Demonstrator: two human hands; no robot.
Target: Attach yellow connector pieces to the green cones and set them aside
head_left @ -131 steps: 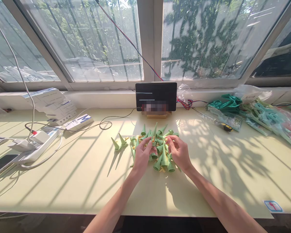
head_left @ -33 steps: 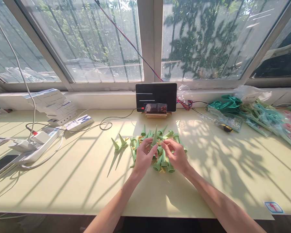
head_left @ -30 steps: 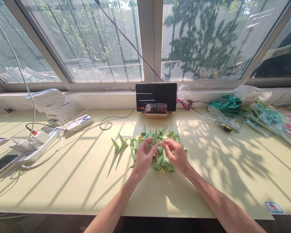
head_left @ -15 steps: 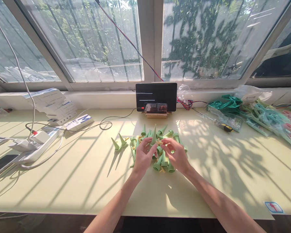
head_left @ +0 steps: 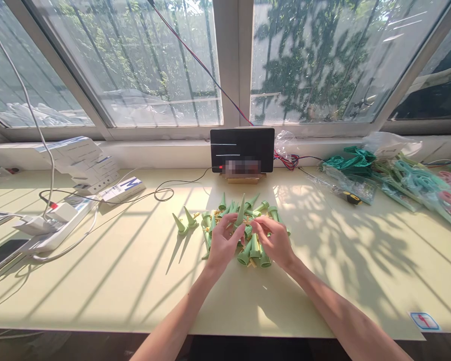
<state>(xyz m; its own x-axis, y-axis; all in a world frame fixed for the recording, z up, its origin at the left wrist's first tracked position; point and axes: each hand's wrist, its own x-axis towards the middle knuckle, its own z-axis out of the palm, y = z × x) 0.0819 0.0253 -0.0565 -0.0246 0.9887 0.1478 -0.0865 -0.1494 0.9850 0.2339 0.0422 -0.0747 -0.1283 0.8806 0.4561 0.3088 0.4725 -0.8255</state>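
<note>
Two green cones stand upright at the pile's nine o'clock. Left hand: curled narrow, gripping a smooth, tapering green spike, tip toward twelve. Right hand, at the spike's four o'clock: fingertips pinched on a small yellow piece.

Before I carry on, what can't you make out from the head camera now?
Head view throughout:
Base of held green cone: hidden by left hand.
Yellow piece by right hand: too small to tell if gripped.
Middle of pile: covered by both hands.
Dark-screened device: cut off by left edge.
Patch before black screen: pixelated.
</note>
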